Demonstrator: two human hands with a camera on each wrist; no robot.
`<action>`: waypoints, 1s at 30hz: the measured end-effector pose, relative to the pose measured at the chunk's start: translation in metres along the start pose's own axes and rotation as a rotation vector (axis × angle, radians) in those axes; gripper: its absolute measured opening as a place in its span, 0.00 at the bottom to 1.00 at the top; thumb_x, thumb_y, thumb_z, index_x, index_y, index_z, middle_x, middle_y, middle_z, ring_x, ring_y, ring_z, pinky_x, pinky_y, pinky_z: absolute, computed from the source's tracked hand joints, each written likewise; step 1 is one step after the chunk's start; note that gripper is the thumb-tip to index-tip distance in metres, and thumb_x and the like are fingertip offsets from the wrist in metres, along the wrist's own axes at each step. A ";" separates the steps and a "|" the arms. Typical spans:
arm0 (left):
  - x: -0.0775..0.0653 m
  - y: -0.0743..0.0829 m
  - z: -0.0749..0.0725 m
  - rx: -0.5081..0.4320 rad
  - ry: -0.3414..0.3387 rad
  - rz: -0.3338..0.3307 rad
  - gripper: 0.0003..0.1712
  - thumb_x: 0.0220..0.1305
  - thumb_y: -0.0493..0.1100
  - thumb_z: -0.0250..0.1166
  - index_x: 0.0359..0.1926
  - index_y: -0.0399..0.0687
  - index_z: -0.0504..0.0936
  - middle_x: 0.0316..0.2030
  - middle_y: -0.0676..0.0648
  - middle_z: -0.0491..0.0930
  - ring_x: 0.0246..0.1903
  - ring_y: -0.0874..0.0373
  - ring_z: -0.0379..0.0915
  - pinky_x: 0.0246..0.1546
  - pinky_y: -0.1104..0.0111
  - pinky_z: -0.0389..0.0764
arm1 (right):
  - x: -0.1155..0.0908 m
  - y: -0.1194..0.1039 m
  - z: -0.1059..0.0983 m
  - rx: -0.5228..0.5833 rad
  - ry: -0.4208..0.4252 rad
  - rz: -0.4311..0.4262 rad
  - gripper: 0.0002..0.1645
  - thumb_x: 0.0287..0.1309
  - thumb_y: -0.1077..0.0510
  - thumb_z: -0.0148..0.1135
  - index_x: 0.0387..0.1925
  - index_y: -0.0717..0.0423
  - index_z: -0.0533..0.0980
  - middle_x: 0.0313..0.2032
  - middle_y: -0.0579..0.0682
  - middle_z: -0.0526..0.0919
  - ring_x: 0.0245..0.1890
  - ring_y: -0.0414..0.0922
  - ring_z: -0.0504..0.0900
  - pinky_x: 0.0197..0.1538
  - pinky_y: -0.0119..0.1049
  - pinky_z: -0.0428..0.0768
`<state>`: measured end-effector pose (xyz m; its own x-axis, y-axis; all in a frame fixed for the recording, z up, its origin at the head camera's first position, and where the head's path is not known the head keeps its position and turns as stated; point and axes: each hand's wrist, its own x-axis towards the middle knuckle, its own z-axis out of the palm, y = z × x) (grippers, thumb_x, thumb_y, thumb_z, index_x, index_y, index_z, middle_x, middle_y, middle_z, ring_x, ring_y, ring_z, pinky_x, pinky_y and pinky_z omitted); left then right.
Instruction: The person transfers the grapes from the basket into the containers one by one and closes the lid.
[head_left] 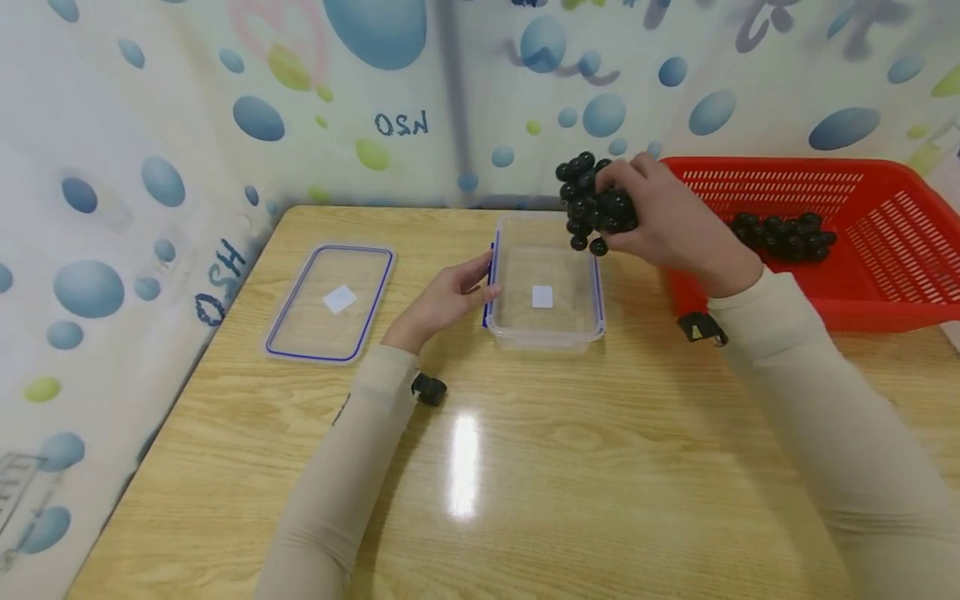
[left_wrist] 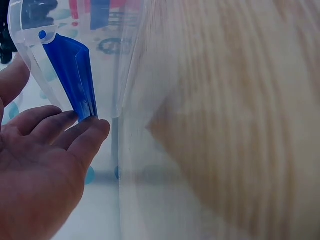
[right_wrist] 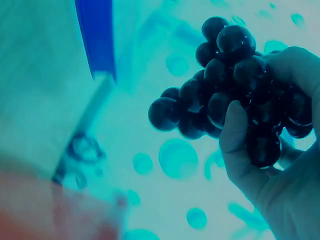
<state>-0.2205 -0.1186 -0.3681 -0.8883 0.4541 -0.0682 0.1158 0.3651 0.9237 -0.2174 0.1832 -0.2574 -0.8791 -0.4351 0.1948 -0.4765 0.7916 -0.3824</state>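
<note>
My right hand [head_left: 660,212] grips a bunch of black grapes [head_left: 588,204] above the right back part of a clear plastic food container [head_left: 543,321]. In the right wrist view, the thumb and fingers close round the dark, shiny grapes [right_wrist: 220,100]. The container stands without its lid, a white label on its bottom. At its left side is my left hand [head_left: 453,296], with extended fingertips at the hanging blue latch [left_wrist: 75,75]. The thumb stays apart from those fingers. Left of that hand, the clear lid [head_left: 315,321] with a blue seal lies flat on the table.
On the right, a red plastic basket [head_left: 862,312] holds another bunch of black grapes [head_left: 783,237]. The wood-grain table [head_left: 570,467] meets a patterned cloth backdrop [head_left: 480,100] at its back and left edges.
</note>
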 end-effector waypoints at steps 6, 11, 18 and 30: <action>0.001 0.000 0.000 0.012 -0.012 -0.006 0.39 0.72 0.46 0.60 0.76 0.45 0.54 0.75 0.49 0.52 0.71 0.59 0.52 0.67 0.71 0.58 | 0.019 -0.006 0.032 -0.016 -0.093 -0.104 0.29 0.55 0.65 0.67 0.58 0.55 0.67 0.49 0.60 0.67 0.49 0.57 0.67 0.51 0.53 0.76; 0.002 0.000 -0.001 0.006 -0.020 0.002 0.38 0.72 0.45 0.60 0.76 0.45 0.53 0.75 0.49 0.52 0.71 0.59 0.51 0.68 0.71 0.56 | 0.028 -0.011 0.044 -0.037 -0.123 -0.122 0.29 0.56 0.65 0.67 0.58 0.53 0.67 0.50 0.59 0.66 0.51 0.58 0.66 0.54 0.54 0.75; 0.001 -0.001 -0.001 -0.011 -0.017 -0.005 0.38 0.73 0.45 0.59 0.76 0.45 0.53 0.75 0.50 0.52 0.71 0.59 0.50 0.68 0.70 0.55 | 0.036 -0.015 0.058 -0.116 -0.184 -0.124 0.29 0.58 0.62 0.69 0.59 0.49 0.67 0.55 0.58 0.65 0.56 0.58 0.65 0.58 0.56 0.75; -0.001 0.002 -0.001 -0.013 -0.016 -0.011 0.38 0.73 0.44 0.59 0.76 0.44 0.53 0.75 0.49 0.52 0.71 0.58 0.50 0.68 0.70 0.56 | 0.041 -0.014 0.074 -0.153 -0.199 -0.121 0.31 0.58 0.62 0.70 0.60 0.50 0.68 0.55 0.59 0.64 0.56 0.57 0.64 0.58 0.53 0.75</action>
<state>-0.2196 -0.1188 -0.3658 -0.8823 0.4631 -0.0838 0.1007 0.3598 0.9276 -0.2456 0.1226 -0.3104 -0.8034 -0.5938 0.0437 -0.5871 0.7780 -0.2234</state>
